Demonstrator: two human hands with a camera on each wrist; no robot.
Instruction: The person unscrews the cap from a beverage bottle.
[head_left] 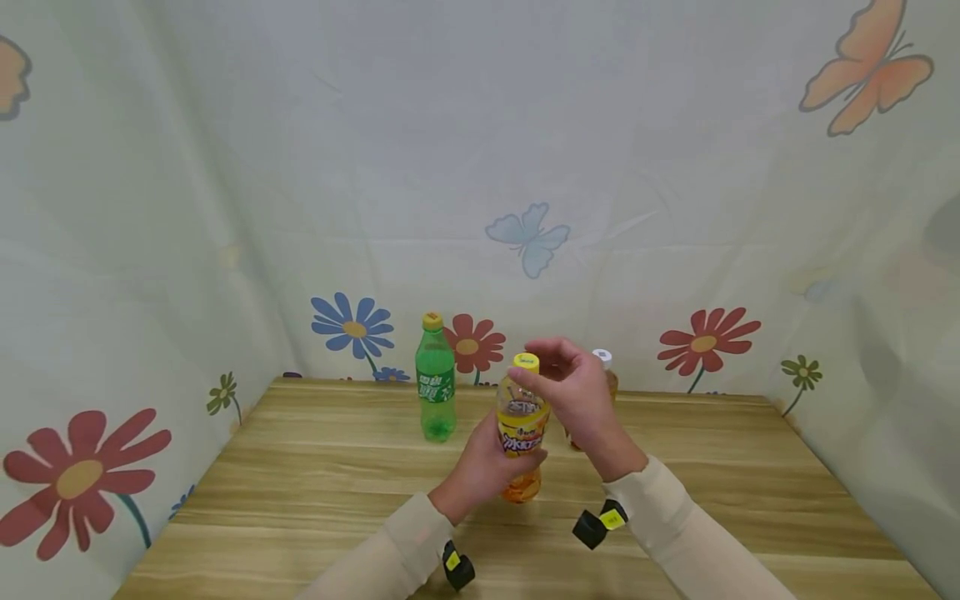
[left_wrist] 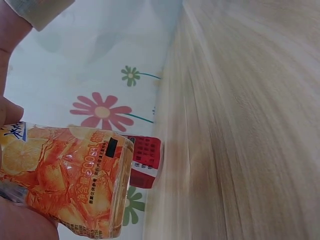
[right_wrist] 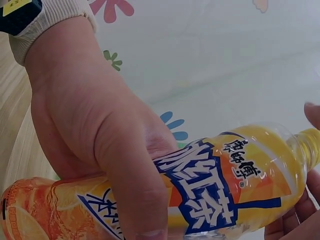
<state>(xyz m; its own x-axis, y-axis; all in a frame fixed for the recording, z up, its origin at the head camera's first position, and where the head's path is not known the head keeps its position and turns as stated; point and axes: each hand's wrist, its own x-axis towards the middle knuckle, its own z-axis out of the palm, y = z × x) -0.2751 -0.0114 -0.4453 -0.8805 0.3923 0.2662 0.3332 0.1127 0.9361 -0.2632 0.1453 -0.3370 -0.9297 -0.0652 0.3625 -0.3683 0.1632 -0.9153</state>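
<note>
My left hand grips the body of an iced tea bottle, with the thumb across its yellow and orange label. The bottle stands tilted slightly. Around its yellow cap curl the thumb and fingers of my right hand; in the right wrist view that cap lies between them at the right edge, partly cut off. How firmly they press cannot be told. The lower label of the bottle shows in the left wrist view, its base apart from the table.
A green soda bottle with a yellow cap stands upright at the back left. Behind my right hand, a white-capped bottle is mostly hidden. The wooden table meets a flower-printed curtain on its back and sides.
</note>
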